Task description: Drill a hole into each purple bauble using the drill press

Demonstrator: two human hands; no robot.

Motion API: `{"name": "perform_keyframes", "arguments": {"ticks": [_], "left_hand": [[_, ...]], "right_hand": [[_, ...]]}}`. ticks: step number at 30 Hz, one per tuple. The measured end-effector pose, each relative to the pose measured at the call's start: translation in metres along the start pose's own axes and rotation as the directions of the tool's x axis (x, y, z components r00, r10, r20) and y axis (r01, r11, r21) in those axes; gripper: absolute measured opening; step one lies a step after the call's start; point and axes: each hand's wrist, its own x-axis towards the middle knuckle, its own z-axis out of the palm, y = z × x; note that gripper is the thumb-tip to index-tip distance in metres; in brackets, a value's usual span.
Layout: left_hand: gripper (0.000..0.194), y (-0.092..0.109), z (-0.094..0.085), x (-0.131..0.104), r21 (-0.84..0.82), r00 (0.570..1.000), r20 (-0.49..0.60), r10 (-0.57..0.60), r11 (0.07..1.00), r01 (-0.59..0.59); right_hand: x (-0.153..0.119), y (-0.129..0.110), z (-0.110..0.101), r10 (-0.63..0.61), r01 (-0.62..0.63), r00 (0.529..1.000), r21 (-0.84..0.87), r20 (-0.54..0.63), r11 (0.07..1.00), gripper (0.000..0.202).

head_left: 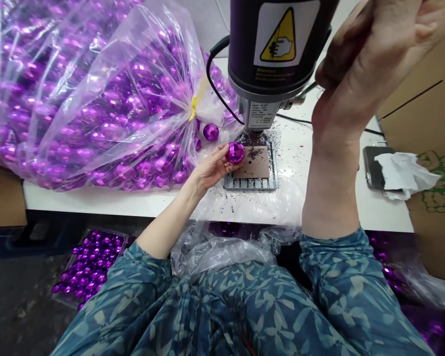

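Observation:
My left hand (212,169) grips a shiny purple faceted ball (236,152) between thumb and fingers. The ball sits at the left edge of a brown square board (257,165), which lies on a slotted metal base plate (250,185). Dark shavings are scattered over the board. Above it hangs a black drill press (278,81) with a yellow warning label. My right hand (367,54) is raised beside the drill press, its fingers curled closed; what they hold is hidden behind the hand.
A big clear bag (133,99) full of purple balls, tied in yellow, fills the left of the white table (96,200). One loose ball (211,132) lies near its neck. A tray of purple balls (92,262) sits below left. Crumpled tissue (406,173) covers a dark phone-like object (374,168) at right.

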Motion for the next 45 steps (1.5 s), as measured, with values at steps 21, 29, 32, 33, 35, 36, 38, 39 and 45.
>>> {"name": "perform_keyframes", "arguments": {"ticks": [21, 29, 32, 33, 35, 36, 38, 39, 45], "left_hand": [[0.067, -0.051, -0.002, 0.03, 0.727, 0.846, 0.197, 0.495, 0.505, -0.465], [0.058, -0.065, 0.011, 0.031, 0.651, 0.822, 0.257, 0.508, 0.538, -0.536], [0.056, -0.069, 0.012, 0.033, 0.637, 0.832, 0.24, 0.501, 0.565, -0.524], [0.056, -0.07, 0.011, 0.033, 0.634, 0.831, 0.241, 0.502, 0.567, -0.526], [0.056, -0.069, 0.011, 0.032, 0.628, 0.832, 0.245, 0.498, 0.572, -0.527], [0.056, -0.069, 0.011, 0.032, 0.626, 0.834, 0.244, 0.495, 0.576, -0.525], [0.057, -0.068, 0.011, 0.031, 0.625, 0.838, 0.239, 0.491, 0.582, -0.519], [0.057, -0.068, 0.011, 0.031, 0.625, 0.84, 0.234, 0.49, 0.586, -0.516], [0.058, -0.069, 0.011, 0.033, 0.621, 0.838, 0.218, 0.5, 0.591, -0.514]], "right_hand": [[-0.007, -0.01, 0.001, 0.025, -0.024, 0.999, -0.016, 0.027, 1.0, 0.051], [-0.004, 0.0, -0.001, -0.011, 0.012, 1.0, -0.055, 0.003, 0.998, 0.049], [-0.005, 0.006, -0.003, -0.084, 0.084, 0.996, 0.007, -0.003, 0.996, 0.044], [-0.006, 0.008, -0.005, -0.12, 0.12, 0.993, 0.032, -0.007, 0.992, 0.044], [-0.009, 0.01, -0.008, -0.182, 0.18, 0.983, 0.051, 0.04, 0.982, 0.043], [-0.011, 0.011, -0.011, -0.217, 0.215, 0.973, 0.037, 0.074, 0.976, 0.042], [-0.017, 0.012, -0.016, -0.285, 0.289, 0.949, -0.012, 0.134, 0.957, 0.039], [-0.02, 0.012, -0.02, -0.322, 0.329, 0.936, -0.026, 0.143, 0.944, 0.042], [-0.048, 0.014, -0.037, -0.432, 0.436, 0.897, -0.019, 0.095, 0.9, 0.048]]}}
